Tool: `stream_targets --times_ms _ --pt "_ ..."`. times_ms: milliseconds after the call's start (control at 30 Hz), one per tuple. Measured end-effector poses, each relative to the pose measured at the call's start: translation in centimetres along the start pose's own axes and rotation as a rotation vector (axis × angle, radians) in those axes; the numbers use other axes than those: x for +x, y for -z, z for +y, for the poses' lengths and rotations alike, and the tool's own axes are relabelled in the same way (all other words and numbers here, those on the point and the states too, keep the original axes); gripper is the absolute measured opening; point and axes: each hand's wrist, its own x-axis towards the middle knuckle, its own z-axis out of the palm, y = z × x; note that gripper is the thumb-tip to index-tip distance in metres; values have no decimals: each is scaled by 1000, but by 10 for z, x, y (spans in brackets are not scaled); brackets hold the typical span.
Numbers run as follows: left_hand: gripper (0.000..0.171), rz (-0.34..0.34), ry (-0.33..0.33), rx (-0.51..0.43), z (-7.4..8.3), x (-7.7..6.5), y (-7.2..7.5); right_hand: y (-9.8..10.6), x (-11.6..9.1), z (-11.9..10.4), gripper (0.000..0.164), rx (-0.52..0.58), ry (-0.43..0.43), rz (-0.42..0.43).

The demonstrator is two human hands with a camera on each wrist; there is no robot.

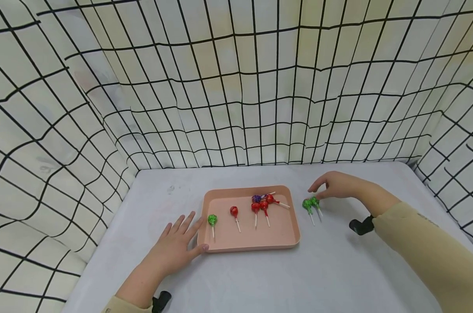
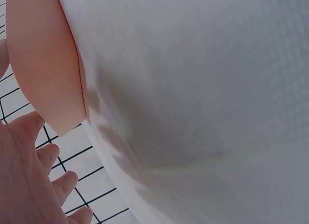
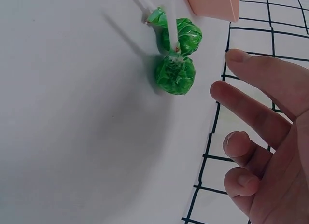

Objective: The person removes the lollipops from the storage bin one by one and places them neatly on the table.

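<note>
Two green-wrapped lollipops lie side by side on the table, right of the pink tray. My right hand hovers just beyond their heads, fingers loosely bent. The right wrist view shows its thumb and fingers apart with nothing between them, close to the green lollipop. At the tray's left side, my left hand has its fingers spread, with thumb and fingertips at the rim. Inside the tray, a green lollipop lies at the left and a red lollipop near the middle.
Three red lollipops and a purple lollipop cluster in the tray's right half, sticks pointing different ways. A white cloth covers the table. White walls with a black grid enclose the back and sides.
</note>
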Motion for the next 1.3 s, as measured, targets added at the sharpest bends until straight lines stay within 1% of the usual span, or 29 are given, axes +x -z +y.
stream_targets --times_ms 200,400,700,900,1100,1300 --pt "83 8 1 4 1 -1 -1 4 4 -11 28 -15 13 -7" --pt "83 15 2 9 1 0 -1 4 14 -26 28 -25 20 -17" --pt "85 9 0 20 1 -1 -1 1 28 -52 27 -63 85 -28" --pt "84 5 0 11 2 -2 2 -3 40 -71 24 -74 106 -34" --pt "83 -1 2 5 3 -3 3 -10 51 -88 23 -99 109 -35" --pt "82 -3 -1 -4 3 -3 5 -17 59 -99 22 -140 107 -32"
